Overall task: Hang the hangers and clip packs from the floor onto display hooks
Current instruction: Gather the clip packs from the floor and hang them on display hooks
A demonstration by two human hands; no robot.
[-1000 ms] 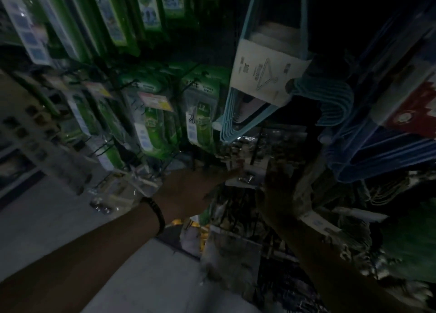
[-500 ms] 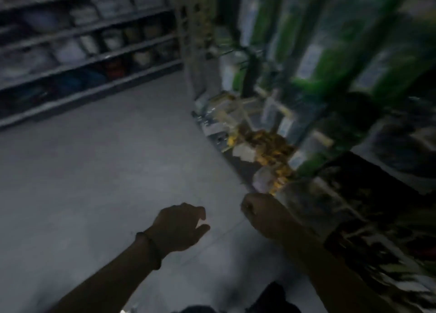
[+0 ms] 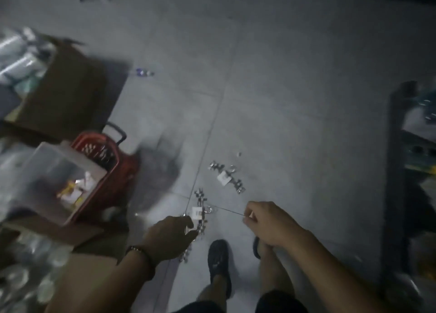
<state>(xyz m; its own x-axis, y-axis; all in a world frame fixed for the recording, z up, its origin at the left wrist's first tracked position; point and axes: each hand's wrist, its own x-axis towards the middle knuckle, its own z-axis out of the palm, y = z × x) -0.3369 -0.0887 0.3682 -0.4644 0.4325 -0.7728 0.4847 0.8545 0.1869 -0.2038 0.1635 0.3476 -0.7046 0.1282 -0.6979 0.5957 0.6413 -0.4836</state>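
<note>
Two metal clip hangers with white tags lie on the grey tiled floor. My left hand (image 3: 171, 236) reaches down and its fingers curl round the nearer clip hanger (image 3: 200, 212), which runs from above the hand to below it. The other clip hanger (image 3: 226, 179) lies loose a little farther away, to the right. My right hand (image 3: 267, 223) hovers beside the nearer hanger with its fingers curled and nothing visible in them. No display hooks are in view.
A red shopping basket (image 3: 111, 171) holding a clear plastic box (image 3: 56, 178) stands at the left, with a cardboard box (image 3: 63, 93) behind it. A dark shelf upright (image 3: 394, 171) runs down the right side. My feet (image 3: 218, 263) are just below the hangers.
My view swung from the display wall down to the floor. Both hands left the hooks and dropped low; the left hand now grips a clip hanger on the tiles.
</note>
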